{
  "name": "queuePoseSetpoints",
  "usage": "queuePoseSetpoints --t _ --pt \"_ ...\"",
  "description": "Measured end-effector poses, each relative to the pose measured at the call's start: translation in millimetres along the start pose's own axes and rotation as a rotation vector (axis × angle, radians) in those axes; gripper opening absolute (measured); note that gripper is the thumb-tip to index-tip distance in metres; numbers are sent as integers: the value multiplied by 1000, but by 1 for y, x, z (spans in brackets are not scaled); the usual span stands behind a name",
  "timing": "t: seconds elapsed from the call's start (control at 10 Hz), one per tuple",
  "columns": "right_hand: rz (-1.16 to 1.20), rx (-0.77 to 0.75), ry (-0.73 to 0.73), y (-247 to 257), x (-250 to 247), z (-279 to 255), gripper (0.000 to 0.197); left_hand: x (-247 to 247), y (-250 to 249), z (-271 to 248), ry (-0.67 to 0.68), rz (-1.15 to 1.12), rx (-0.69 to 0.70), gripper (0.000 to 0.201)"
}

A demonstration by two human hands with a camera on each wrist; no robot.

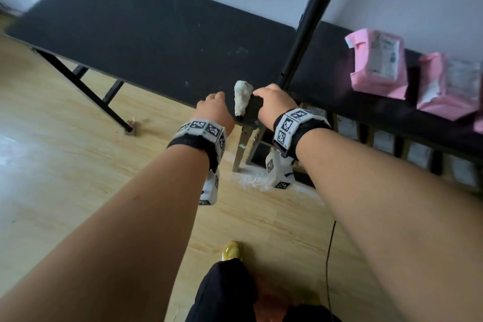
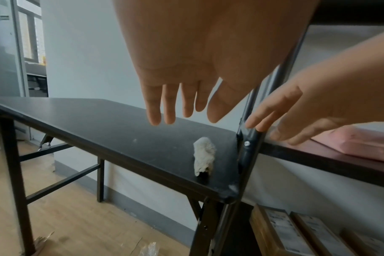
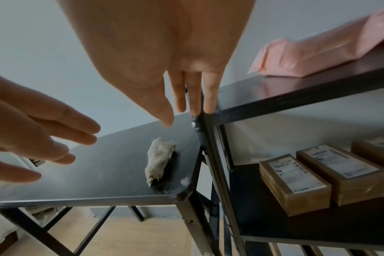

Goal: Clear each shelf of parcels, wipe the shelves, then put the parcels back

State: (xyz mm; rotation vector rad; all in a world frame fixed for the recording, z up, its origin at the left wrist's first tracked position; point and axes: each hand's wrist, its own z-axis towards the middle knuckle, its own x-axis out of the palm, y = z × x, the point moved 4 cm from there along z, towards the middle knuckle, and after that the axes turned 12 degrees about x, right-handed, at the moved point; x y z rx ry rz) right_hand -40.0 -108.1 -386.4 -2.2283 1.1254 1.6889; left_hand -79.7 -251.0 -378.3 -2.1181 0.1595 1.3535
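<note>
Two pieces of black furniture fill most of the view: a long folding table (image 1: 136, 42) on the left and, touching its right end, a metal shelf rack (image 3: 314, 81) with a dark upright post (image 1: 311, 23) at its near corner. On the rack's upper shelf lie pink parcels (image 1: 377, 65), soft mailer bags with printed labels, one beside another and well apart from the hands. On the shelf below stand brown boxes (image 3: 294, 183) wrapped in clear film, side by side, each with a white label on top. Next in size are the person's forearms, both reaching forward over the wooden floor (image 1: 65, 165) with marker-covered bands at the wrists. The right hand (image 1: 274, 107) is at the corner where the post meets the upper shelf; its fingers (image 3: 208, 97) are straight and spread, the tips at or perhaps just touching the post, though the blur leaves contact unsure. The left hand (image 1: 215, 110) hovers above the near right end of the table, fingers (image 2: 156, 107) extended and slightly apart, holding nothing. Smallest is a crumpled white cloth (image 2: 204, 155), lying on the table's right end near its front corner, between the two hands and free of both.
</note>
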Motion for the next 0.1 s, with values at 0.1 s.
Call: queuePoseSetpoints --t 0.1 --pt "11 20 -31 -16 -13 -13 51 -4 -21 -7 -37 2 33 57"
